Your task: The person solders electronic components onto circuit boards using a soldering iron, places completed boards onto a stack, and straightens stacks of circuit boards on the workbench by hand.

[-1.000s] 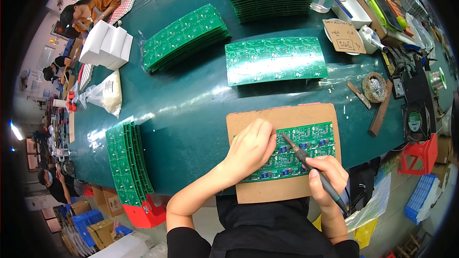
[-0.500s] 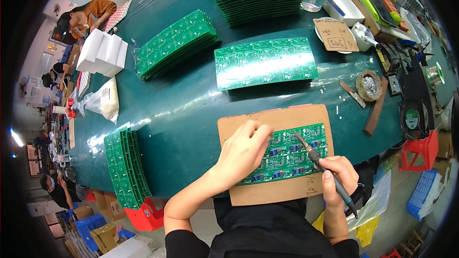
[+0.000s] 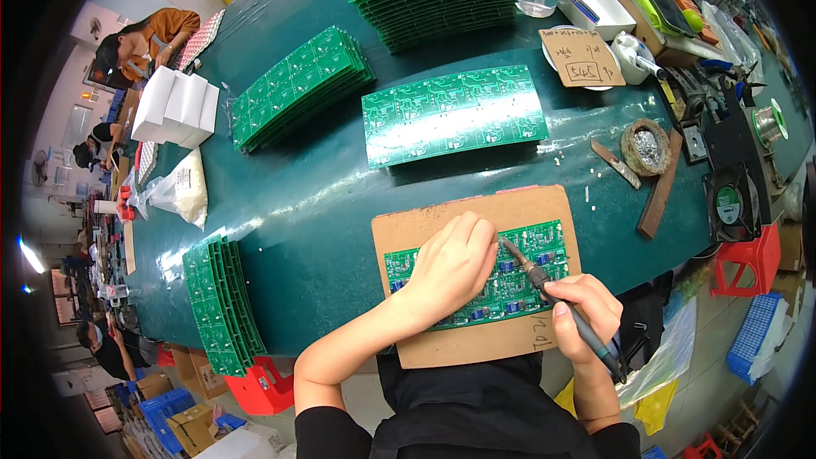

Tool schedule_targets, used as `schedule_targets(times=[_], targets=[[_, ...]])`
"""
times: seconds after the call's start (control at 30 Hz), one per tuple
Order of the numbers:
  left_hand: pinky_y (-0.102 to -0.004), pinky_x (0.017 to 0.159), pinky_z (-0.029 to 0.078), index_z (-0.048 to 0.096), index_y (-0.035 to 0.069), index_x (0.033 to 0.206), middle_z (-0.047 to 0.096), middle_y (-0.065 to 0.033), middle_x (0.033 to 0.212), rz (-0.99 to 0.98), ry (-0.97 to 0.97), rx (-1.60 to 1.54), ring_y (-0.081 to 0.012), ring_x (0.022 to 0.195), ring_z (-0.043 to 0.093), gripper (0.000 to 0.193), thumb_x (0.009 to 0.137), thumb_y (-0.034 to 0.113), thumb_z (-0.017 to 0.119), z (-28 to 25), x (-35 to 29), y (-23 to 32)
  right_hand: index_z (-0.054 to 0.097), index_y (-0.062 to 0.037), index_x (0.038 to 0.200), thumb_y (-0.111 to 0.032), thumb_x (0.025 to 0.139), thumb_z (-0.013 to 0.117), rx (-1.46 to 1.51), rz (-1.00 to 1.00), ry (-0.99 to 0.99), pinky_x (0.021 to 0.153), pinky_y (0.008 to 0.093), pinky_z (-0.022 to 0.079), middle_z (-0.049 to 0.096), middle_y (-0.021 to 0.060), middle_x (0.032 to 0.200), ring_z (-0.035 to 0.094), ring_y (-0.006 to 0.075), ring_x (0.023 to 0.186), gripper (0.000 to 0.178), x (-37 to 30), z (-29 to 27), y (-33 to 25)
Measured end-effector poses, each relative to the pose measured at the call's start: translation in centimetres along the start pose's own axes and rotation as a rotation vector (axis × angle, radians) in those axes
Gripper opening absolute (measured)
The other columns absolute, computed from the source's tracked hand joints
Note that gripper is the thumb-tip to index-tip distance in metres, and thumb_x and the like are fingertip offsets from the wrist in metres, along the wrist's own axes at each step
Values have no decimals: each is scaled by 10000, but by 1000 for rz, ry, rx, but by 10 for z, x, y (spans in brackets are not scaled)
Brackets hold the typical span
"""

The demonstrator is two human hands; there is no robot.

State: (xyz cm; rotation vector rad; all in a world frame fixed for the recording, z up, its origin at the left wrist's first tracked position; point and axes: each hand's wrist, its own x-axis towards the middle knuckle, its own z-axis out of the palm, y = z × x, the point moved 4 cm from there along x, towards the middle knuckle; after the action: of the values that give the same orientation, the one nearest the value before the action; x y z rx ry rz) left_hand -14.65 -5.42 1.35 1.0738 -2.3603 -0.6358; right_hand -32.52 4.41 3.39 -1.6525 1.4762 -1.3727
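A green circuit board panel (image 3: 510, 293) with blue parts lies on a brown cardboard sheet (image 3: 476, 353) at the table's near edge. My right hand (image 3: 585, 316) is closed round the handle of a soldering iron (image 3: 537, 277). The iron's tip reaches the upper part of the panel, close to my left fingertips. Over the panel, my left hand (image 3: 455, 263) has its fingers bent and pressed together at the tips. Whatever they hold, if anything, is too small or hidden to name. The left hand covers part of the panel.
Stacks of green boards stand at the far side (image 3: 433, 0), far left (image 3: 297, 89) and near left (image 3: 225, 306). Another board panel (image 3: 455, 115) lies beyond the cardboard. To the right are a round tin (image 3: 646, 149), wooden strips (image 3: 661, 183), a fan (image 3: 733, 204) and a solder spool (image 3: 770, 123).
My left hand has shifted right over the panel, and the iron's tip has moved left, close to the left fingertips. The whole view has shifted slightly.
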Motion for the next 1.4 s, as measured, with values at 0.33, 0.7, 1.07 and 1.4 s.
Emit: schedule_targets(times=[0.33, 0.7, 1.07, 1.4], targets=[[-455, 708, 512, 544, 39, 967, 556, -144, 910, -5, -59, -22, -370, 828, 614, 150, 864, 53, 651, -8, 12, 18, 694, 48, 904, -70, 759, 619, -1, -21, 195, 634, 323, 520, 663, 155, 762, 645, 247, 685, 202, -5, -38, 11], [-462, 690, 515, 508, 30, 963, 539, -152, 916, 3, -31, -30, -369, 836, 612, 164, 883, 61, 648, 33, 25, 19, 701, 38, 908, -49, 754, 624, 7, -3, 146, 607, 302, 498, 658, 146, 757, 624, 221, 659, 193, -1, -32, 16], [-444, 710, 511, 513, 28, 916, 541, -150, 848, 88, 86, 24, -353, 823, 601, 160, 822, 23, 642, 31, 20, 27, 686, 33, 1093, -48, 897, 591, -298, 65, 379, 783, 325, 489, 639, 129, 916, 618, 231, 841, 232, 9, -68, 32], [-415, 687, 521, 639, 111, 1051, 562, -133, 914, -113, 74, -249, -337, 804, 623, 126, 927, 91, 646, -44, -25, 2, 628, 38, 1077, 17, 904, 595, -92, 35, 395, 824, 290, 496, 587, 111, 1006, 616, 183, 910, 177, -20, -40, 13]])
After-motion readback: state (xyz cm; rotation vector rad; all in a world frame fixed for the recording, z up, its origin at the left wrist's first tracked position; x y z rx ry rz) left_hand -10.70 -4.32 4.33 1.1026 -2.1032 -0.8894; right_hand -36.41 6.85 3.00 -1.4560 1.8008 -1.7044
